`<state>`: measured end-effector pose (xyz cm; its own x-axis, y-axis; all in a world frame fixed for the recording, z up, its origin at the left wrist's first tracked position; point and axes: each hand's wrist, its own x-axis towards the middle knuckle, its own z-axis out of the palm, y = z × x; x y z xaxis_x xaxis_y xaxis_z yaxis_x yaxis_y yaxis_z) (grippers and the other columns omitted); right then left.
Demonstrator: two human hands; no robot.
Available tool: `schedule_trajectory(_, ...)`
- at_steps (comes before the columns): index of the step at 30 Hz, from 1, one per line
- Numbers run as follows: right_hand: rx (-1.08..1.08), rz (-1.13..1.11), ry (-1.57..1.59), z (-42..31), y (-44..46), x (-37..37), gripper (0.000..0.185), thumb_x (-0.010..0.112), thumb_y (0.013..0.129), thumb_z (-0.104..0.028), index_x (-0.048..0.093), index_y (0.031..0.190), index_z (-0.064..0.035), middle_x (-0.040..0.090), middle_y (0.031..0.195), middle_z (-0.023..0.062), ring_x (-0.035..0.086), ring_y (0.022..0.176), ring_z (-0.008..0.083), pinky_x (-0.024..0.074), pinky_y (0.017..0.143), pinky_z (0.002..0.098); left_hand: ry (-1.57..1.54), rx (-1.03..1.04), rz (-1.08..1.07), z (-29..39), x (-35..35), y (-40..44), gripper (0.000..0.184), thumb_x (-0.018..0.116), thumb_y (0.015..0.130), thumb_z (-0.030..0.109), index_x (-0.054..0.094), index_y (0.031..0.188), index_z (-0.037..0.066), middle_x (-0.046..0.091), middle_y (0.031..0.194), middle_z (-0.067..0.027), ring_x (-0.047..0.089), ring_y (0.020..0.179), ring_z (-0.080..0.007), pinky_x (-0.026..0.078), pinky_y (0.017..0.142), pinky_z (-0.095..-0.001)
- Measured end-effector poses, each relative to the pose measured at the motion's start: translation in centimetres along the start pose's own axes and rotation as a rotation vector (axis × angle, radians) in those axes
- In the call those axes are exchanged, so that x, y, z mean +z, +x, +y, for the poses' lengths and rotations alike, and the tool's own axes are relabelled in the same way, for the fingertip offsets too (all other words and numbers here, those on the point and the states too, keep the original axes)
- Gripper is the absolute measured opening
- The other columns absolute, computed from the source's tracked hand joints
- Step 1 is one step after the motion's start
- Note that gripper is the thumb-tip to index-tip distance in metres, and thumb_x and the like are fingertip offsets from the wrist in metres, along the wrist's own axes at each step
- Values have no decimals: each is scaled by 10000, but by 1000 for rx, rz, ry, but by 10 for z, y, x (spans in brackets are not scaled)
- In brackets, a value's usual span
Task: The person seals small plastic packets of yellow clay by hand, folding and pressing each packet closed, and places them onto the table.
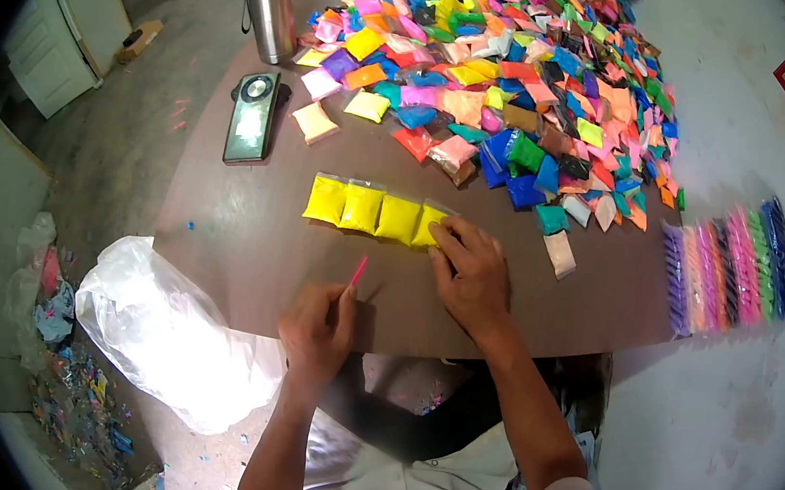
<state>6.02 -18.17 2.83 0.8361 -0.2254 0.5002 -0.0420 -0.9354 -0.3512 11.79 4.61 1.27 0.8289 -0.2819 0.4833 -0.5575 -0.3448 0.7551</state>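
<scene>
A row of several small bright-yellow packets (361, 208) in clear film lies side by side on the brown table near its front. My right hand (470, 271) has its thumb and fingers on the rightmost yellow packet (427, 225), whose right edge they cover. My left hand (317, 326) is closed around a thin pink plastic stick (360, 268). Its tip points up and away from me, short of the packets and not touching them. The rest of the stick is hidden in my fist.
A large pile of multicoloured packets (489, 77) covers the far part of the table (249, 229). A steel flask (271, 9) and a phone (252, 121) stand and lie at left. Bundled coloured sticks (729, 269) are at the right edge. A white plastic bag (170, 326) hangs front left.
</scene>
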Motion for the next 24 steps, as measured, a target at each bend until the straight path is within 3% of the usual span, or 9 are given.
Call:
schedule_trajectory(13, -22, 0, 17, -7, 16, 9, 286, 728, 883, -103, 731, 1169, -87, 680, 1188, 68, 649, 1126, 283, 484, 983, 443, 21, 49, 24, 1, 3, 1, 62, 776, 922, 61, 719, 900, 48, 671, 762, -109, 648, 609, -262, 512, 565, -362)
schedule_trajectory(20, -48, 36, 53, -6, 23, 26, 286, 740, 871, -156, 753, 1152, -102, 682, 1187, 59, 641, 1123, 275, 474, 971, 452, 30, 41, 14, 2, 4, 0, 59, 771, 921, 58, 718, 898, 46, 676, 768, -112, 653, 617, -269, 514, 568, -366)
schedule_trajectory(22, -54, 42, 61, -7, 26, 29, 286, 737, 874, -159, 752, 1153, -100, 682, 1188, 56, 641, 1123, 275, 473, 966, 452, 19, 58, 42, 1, 6, -1, 112, 758, 933, 28, 683, 854, 2, 643, 732, -109, 601, 580, -215, 447, 539, -333)
schedule_trajectory(24, -67, 43, 68, -10, 28, 31, 288, 737, 875, -166, 753, 1155, -102, 683, 1190, 55, 641, 1126, 271, 475, 954, 449, 28, 43, 32, 0, 5, -2, 89, 762, 926, 41, 695, 871, 22, 656, 748, -111, 627, 598, -242, 481, 553, -351)
